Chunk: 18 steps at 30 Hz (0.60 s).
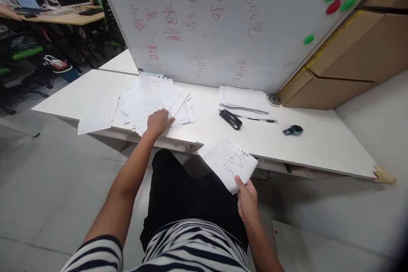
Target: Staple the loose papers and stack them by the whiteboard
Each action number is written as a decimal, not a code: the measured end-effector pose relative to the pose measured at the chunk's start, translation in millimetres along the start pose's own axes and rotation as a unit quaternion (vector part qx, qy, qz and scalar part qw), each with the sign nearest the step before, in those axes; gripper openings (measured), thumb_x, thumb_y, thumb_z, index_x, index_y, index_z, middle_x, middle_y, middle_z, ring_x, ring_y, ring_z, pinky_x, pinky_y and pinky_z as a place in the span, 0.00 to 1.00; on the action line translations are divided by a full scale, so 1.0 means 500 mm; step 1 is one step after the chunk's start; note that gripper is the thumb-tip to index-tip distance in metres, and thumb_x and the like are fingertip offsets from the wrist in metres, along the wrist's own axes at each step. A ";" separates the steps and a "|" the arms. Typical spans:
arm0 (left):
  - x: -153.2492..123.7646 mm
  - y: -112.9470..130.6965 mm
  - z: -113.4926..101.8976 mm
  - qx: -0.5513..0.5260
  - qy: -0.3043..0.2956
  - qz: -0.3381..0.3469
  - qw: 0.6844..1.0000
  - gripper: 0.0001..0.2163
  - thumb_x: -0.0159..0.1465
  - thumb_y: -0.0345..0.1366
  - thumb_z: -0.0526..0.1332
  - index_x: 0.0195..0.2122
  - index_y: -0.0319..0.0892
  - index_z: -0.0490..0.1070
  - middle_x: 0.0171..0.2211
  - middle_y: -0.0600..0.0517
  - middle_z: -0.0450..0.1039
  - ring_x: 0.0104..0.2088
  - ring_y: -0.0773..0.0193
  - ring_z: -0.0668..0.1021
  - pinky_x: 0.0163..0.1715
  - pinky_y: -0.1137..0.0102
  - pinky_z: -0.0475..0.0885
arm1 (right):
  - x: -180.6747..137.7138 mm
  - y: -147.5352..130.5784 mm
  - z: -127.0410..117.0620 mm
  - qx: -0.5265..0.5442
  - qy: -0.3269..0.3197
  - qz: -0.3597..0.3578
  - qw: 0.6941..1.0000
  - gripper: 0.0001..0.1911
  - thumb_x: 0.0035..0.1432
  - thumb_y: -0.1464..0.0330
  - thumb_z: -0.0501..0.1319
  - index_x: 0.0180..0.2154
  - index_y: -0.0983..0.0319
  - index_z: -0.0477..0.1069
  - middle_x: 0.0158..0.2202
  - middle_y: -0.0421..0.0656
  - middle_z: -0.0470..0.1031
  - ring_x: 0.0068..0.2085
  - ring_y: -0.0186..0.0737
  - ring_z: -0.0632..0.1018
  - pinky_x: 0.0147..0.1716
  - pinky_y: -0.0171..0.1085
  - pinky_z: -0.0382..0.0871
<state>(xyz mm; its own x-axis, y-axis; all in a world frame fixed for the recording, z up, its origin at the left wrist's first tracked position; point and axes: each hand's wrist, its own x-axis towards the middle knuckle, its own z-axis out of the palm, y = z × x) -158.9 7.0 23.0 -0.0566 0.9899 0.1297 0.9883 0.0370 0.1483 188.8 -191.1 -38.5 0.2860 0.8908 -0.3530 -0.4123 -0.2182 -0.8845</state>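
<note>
My right hand grips a sheet of printed paper by its near corner, thumb on top. The sheet carries "BCA" lettering and small print, and hangs over the desk's front edge above my lap. On the left, my left hand rests on a spread-out pile of papers, its thumb apart from the bent fingers. The fingertips are partly hidden, and I see nothing gripped in them. A loose printed sheet at the pile's left overhangs the desk edge.
A black stapler lies mid-desk, near a pen and a neater paper stack. Further right is a dark watch. A whiteboard stands along the back of the white desk. Cardboard boxes stand at the right.
</note>
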 end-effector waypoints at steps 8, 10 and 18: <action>-0.016 -0.011 0.007 -0.040 0.055 0.034 0.997 0.16 0.67 0.39 0.47 0.44 0.42 0.72 0.44 0.45 0.75 0.46 0.54 0.75 0.46 0.62 0.65 | -0.012 0.035 -0.004 -0.042 -0.029 0.006 0.999 0.25 0.51 0.60 0.68 0.51 0.59 0.72 0.49 0.45 0.77 0.51 0.48 0.76 0.53 0.46 0.68; -0.024 0.001 0.001 -0.063 0.073 0.022 0.995 0.16 0.67 0.39 0.46 0.45 0.42 0.72 0.44 0.45 0.76 0.46 0.54 0.75 0.49 0.61 0.64 | -0.008 0.039 -0.006 -0.054 -0.046 0.008 0.997 0.25 0.52 0.60 0.68 0.51 0.58 0.72 0.50 0.45 0.77 0.51 0.48 0.76 0.53 0.46 0.68; -0.147 0.139 -0.109 -0.416 0.055 0.086 0.904 0.11 0.64 0.45 0.56 0.37 0.45 0.74 0.38 0.50 0.77 0.41 0.59 0.77 0.43 0.67 0.70 | 0.009 0.023 -0.017 -0.088 -0.062 -0.033 0.994 0.22 0.51 0.60 0.68 0.48 0.58 0.75 0.49 0.46 0.77 0.53 0.51 0.74 0.57 0.52 0.62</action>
<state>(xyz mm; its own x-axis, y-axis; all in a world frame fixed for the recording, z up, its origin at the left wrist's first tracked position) -93.7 -70.4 77.2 0.0278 0.9501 0.3107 0.5376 -0.2763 0.7966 192.8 -193.0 -52.7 0.1948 0.9453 -0.2615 -0.2352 -0.2138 -0.9481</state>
